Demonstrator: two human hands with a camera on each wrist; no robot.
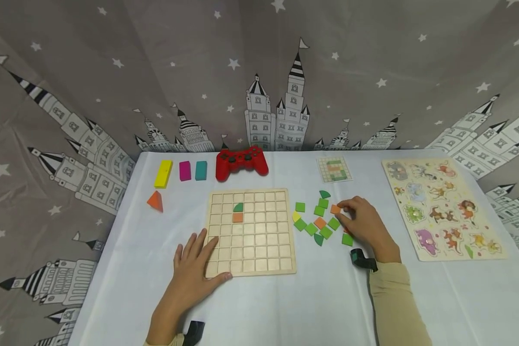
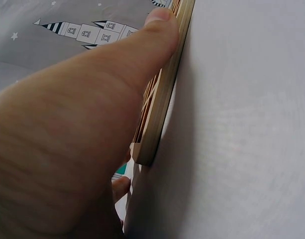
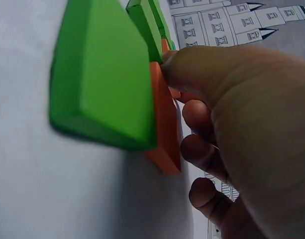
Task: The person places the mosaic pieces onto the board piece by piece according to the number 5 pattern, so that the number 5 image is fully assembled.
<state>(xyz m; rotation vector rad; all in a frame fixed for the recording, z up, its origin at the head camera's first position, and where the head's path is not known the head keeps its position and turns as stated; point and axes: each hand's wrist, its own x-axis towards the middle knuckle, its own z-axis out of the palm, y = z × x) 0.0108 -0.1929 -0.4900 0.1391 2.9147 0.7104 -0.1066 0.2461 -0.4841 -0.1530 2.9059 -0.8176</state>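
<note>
Orange square tile (image 1: 335, 209) sits at the far edge of the loose cluster of green tiles (image 1: 319, 222), and my right hand (image 1: 365, 223) pinches it with curled fingertips (image 3: 192, 64) on the white table (image 1: 328, 298). My left hand (image 1: 194, 269) lies flat with fingers spread on the near left corner of the wooden grid board (image 1: 251, 231), thumb (image 2: 142, 50) along its edge. One green and one orange piece already fill cells in the board. Behind it lies a red game controller (image 1: 240, 162).
</note>
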